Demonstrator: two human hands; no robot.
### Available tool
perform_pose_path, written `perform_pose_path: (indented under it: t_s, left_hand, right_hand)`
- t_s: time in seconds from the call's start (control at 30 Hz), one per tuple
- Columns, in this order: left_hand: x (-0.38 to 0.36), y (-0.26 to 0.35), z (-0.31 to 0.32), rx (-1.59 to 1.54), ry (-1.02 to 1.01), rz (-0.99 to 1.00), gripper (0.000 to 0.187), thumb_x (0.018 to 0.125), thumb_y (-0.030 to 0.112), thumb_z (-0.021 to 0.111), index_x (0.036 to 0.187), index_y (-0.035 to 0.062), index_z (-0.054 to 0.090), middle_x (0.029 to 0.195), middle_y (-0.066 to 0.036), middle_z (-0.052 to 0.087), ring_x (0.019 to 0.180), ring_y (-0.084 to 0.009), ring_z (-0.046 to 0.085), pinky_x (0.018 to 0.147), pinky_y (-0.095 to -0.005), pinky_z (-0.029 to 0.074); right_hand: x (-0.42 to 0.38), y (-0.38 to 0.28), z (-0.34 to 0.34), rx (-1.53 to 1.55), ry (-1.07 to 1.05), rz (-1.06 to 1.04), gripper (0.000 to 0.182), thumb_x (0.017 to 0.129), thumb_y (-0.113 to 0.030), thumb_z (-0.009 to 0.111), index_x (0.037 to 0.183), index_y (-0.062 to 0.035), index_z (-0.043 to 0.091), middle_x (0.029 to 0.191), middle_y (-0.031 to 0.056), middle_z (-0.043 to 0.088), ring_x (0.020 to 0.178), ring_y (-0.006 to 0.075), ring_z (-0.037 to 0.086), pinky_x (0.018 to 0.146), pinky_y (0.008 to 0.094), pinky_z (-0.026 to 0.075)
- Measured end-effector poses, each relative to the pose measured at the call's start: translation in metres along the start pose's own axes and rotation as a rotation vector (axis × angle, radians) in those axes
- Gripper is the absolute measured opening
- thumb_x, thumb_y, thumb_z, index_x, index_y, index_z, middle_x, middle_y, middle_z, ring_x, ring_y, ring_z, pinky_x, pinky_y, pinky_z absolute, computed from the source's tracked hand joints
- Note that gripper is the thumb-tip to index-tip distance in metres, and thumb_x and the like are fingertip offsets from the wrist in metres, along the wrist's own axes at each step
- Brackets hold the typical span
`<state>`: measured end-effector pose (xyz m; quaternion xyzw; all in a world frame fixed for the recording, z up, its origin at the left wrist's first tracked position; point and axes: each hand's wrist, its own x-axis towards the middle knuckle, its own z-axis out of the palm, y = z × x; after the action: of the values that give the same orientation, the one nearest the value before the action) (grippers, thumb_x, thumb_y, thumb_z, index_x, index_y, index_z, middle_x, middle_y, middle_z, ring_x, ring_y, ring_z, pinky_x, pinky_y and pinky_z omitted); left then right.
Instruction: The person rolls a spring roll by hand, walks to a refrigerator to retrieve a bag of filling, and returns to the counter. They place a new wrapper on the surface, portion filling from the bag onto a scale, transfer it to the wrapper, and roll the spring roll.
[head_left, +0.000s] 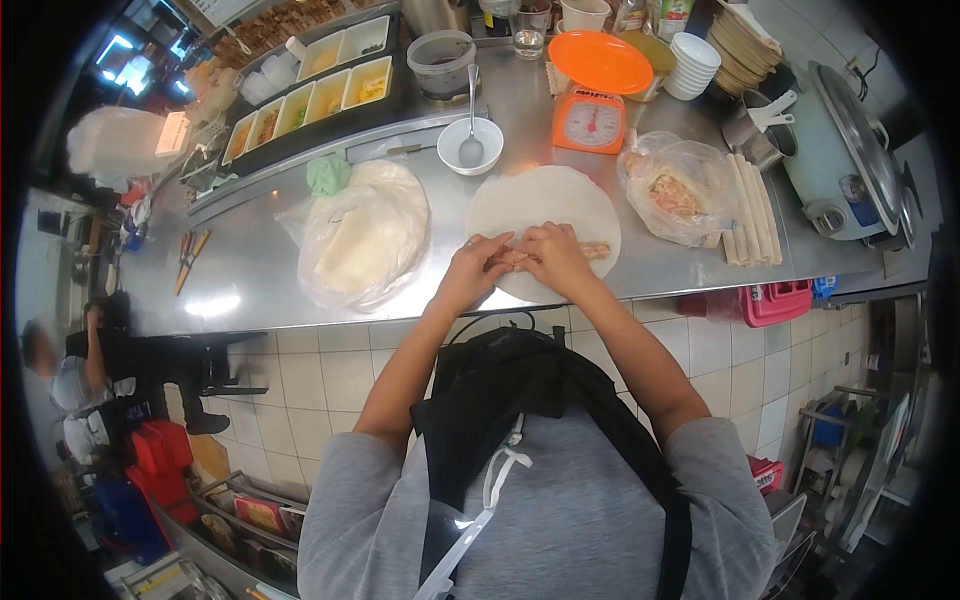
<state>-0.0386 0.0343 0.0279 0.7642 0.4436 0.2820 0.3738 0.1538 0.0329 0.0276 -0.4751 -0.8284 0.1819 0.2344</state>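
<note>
A thin round wrapper sheet (545, 200) lies flat on the steel counter in front of me. Along its lower part runs a strip of pinkish meat filling (597, 250). My left hand (478, 266) and my right hand (553, 256) meet over this strip, fingers curled and pinching the filling against the sheet. Left of them sits a stack of wrapper sheets (362, 240) in clear plastic. On the right are a plastic bag of filling (675, 195) and several long finished rolls (752, 215) side by side.
Behind the sheet stand a white bowl with a spoon (470, 147) and an orange scale (588, 120). A rice cooker (840, 150) is at the right. Ingredient tubs (327, 98) line the back left; scissors (190, 258) lie at left. Another person (90, 370) sits far left.
</note>
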Motion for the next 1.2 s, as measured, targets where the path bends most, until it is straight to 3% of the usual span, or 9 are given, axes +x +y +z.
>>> perform_pose_path:
  t_s: [0.33,0.4,0.47,0.57,0.67,0.73,1.0,1.07,1.2]
  left_hand:
    - [-0.004,-0.012,-0.003,0.09,0.093,0.17,0.022,0.072,0.009,0.071,0.093,0.0033,0.069,0.101,-0.01,0.065,0.086,-0.0258,0.062,0.075,-0.0339,0.051]
    - [-0.004,-0.014,-0.004,0.077,0.094,0.167,0.022,0.072,0.009,0.071,0.093,0.003,0.069,0.099,-0.01,0.065,0.085,-0.0261,0.062,0.075,-0.0339,0.051]
    - [-0.005,-0.012,-0.006,0.067,0.099,0.164,0.022,0.072,0.009,0.072,0.093,0.0026,0.069,0.097,-0.01,0.066,0.085,-0.0264,0.062,0.075,-0.0338,0.051]
    - [-0.007,0.002,-0.003,-0.098,0.122,0.017,0.024,0.072,0.008,0.071,0.095,0.0035,0.068,0.097,-0.011,0.066,0.087,-0.0267,0.062,0.08,-0.0343,0.049]
    - [0.001,0.004,0.005,0.04,0.216,0.163,0.024,0.072,0.009,0.071,0.095,0.0051,0.069,0.098,-0.009,0.066,0.085,-0.0263,0.062,0.082,-0.0355,0.047]
    - [0.007,-0.006,0.011,0.141,0.071,0.272,0.023,0.071,0.01,0.071,0.093,0.0066,0.069,0.098,-0.007,0.065,0.088,-0.0252,0.06,0.08,-0.0357,0.046]
    - [0.014,0.021,0.024,0.313,0.123,0.305,0.013,0.075,0.016,0.068,0.086,0.0096,0.07,0.097,-0.006,0.066,0.091,-0.0238,0.059,0.085,-0.0378,0.038]
    - [0.019,0.017,0.028,0.36,0.097,0.296,0.012,0.076,0.018,0.067,0.085,0.0101,0.07,0.098,-0.006,0.066,0.09,-0.0237,0.059,0.087,-0.0383,0.036]
    - [0.018,0.019,0.034,0.274,0.124,0.24,0.024,0.077,0.02,0.067,0.1,0.01,0.066,0.096,-0.007,0.066,0.092,-0.0233,0.059,0.086,-0.0387,0.036]
  right_hand:
    - [0.005,-0.001,0.001,0.1,-0.005,0.022,0.017,0.074,-0.025,0.067,0.083,-0.0118,0.071,0.086,0.004,0.064,0.085,0.0212,0.057,0.085,0.0387,0.036]
    - [0.005,0.002,0.001,0.028,-0.003,-0.013,0.018,0.074,-0.025,0.067,0.084,-0.0112,0.071,0.087,0.0045,0.065,0.083,0.0218,0.058,0.085,0.0385,0.036]
    - [0.003,0.019,-0.005,0.307,0.121,0.084,0.025,0.068,-0.02,0.073,0.09,-0.0088,0.071,0.089,0.0056,0.066,0.088,0.0203,0.059,0.081,0.0339,0.042]
    - [-0.008,0.032,-0.039,0.445,0.173,0.154,0.018,0.07,-0.023,0.072,0.084,-0.0122,0.072,0.092,0.0028,0.066,0.085,0.0215,0.058,0.085,0.0374,0.036]
    - [-0.018,0.036,-0.035,0.203,0.019,0.016,0.018,0.067,-0.021,0.073,0.083,-0.013,0.072,0.089,0.0015,0.066,0.085,0.0206,0.057,0.084,0.0366,0.037]
    - [-0.02,0.031,-0.024,0.156,0.069,0.005,0.017,0.068,-0.021,0.073,0.082,-0.0131,0.072,0.088,0.0007,0.066,0.085,0.0201,0.057,0.084,0.0363,0.036]
    - [-0.018,0.034,-0.022,0.029,0.059,-0.019,0.014,0.069,-0.022,0.07,0.079,-0.0129,0.072,0.085,-0.0014,0.067,0.083,0.019,0.057,0.083,0.0367,0.037]
    - [-0.023,0.045,-0.032,0.215,0.186,0.017,0.013,0.069,-0.021,0.07,0.078,-0.0124,0.072,0.085,-0.0017,0.067,0.082,0.0188,0.057,0.082,0.0368,0.037]
    - [-0.038,0.054,-0.043,0.161,0.14,0.043,0.011,0.069,-0.02,0.07,0.077,-0.0124,0.072,0.086,-0.0018,0.067,0.083,0.0184,0.057,0.082,0.0368,0.037]
